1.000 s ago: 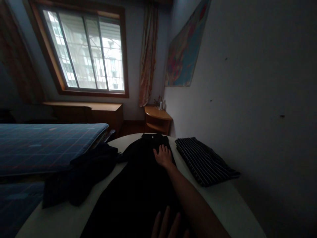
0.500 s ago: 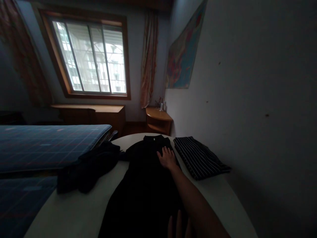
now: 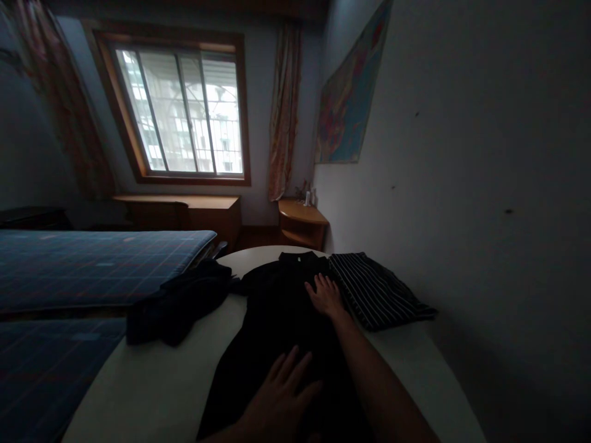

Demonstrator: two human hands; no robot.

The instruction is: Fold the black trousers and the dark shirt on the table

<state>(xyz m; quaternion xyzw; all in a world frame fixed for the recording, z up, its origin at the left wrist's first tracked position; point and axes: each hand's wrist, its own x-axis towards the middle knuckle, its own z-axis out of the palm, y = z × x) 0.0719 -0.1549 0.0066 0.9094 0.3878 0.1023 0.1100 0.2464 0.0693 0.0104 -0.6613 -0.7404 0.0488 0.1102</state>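
Note:
A black collared shirt (image 3: 272,320) lies spread out on the white round table (image 3: 152,381), its collar at the far end with a small pale label. My right hand (image 3: 327,296) rests flat on the shirt's upper right part, fingers spread and holding nothing. Closer to me, my left hand (image 3: 284,387) is over the lower middle of the shirt, fingers stretched out; whether it touches the cloth I cannot tell. To the right of my right hand lies a flat, folded black garment with white stripes (image 3: 376,292). A crumpled dark garment (image 3: 184,301) lies left of the shirt.
A bed with a blue plaid mattress (image 3: 101,264) stands left of the table. A white wall (image 3: 462,246) runs along the right side. Beyond the table are a small corner shelf (image 3: 302,213) and a wooden desk (image 3: 207,209) under the window (image 3: 184,117).
My left hand has come up from the bottom edge and moved leftward over the shirt. My right hand stays on the upper part of the shirt. The view has shifted slightly.

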